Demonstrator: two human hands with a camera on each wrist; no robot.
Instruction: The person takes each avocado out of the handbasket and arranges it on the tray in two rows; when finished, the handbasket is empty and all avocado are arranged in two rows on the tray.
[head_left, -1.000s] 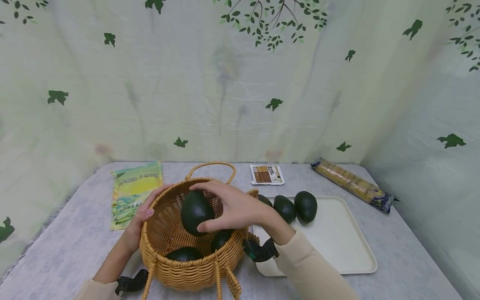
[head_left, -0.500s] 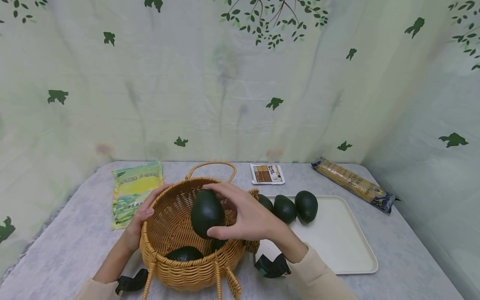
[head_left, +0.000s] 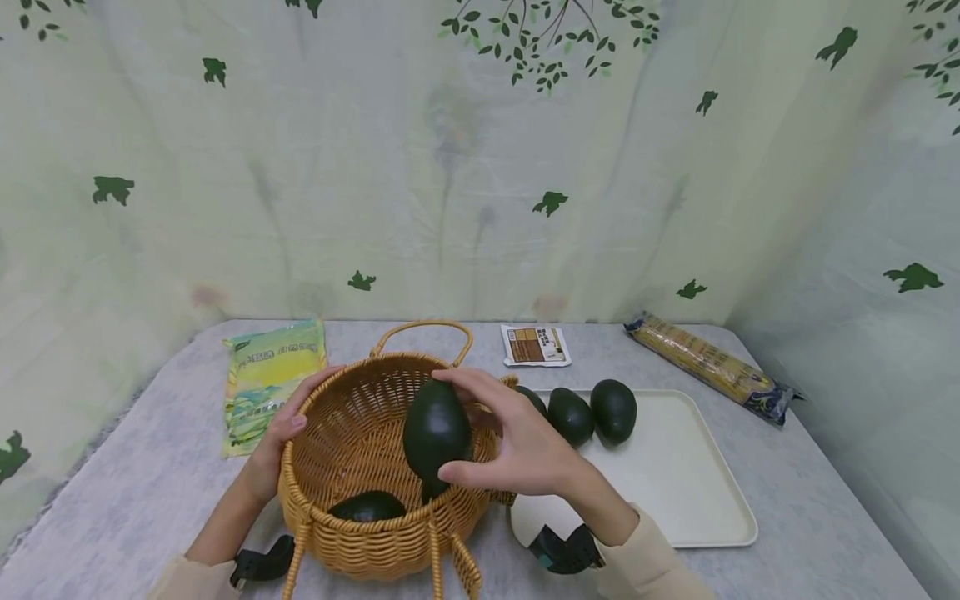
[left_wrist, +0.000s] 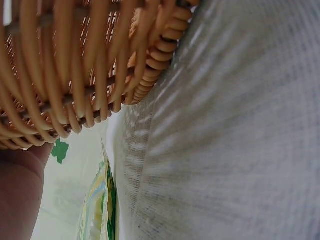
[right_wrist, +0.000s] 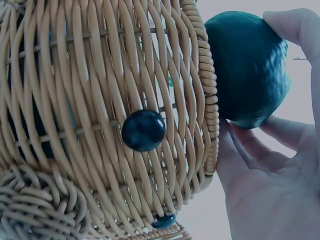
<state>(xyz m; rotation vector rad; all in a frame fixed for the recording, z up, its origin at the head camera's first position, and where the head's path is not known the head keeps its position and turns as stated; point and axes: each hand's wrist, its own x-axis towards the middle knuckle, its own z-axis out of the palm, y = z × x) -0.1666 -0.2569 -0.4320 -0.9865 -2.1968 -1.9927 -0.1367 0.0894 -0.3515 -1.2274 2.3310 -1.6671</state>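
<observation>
Avocado [head_left: 437, 430], dark green and egg-shaped, sits in the right hand [head_left: 517, 446], thumb under it and fingers curled over its far side, so it hangs just above the right part of the wicker basket's rim [head_left: 315, 517]; the right wrist view shows it pressed between fingertips and palm just beside that rim. The left hand [head_left: 279, 442] wraps the basket's left rim, fingers over the edge, which looks meant to keep the light basket from sliding or tipping. Inside the basket another avocado [head_left: 367, 507] lies at the near side, and a second dark one is partly hidden under the held fruit. Just right of the basket, a cream tray [head_left: 690, 492] carries three avocados [head_left: 570, 415] in a row along its far left edge. Farther back on the grey table [head_left: 135, 492] lie a yellow-green packet [head_left: 270, 375] at left, a small brown-and-white sachet [head_left: 534, 345] in the middle and a long pack of noodles [head_left: 708, 368] at right.
</observation>
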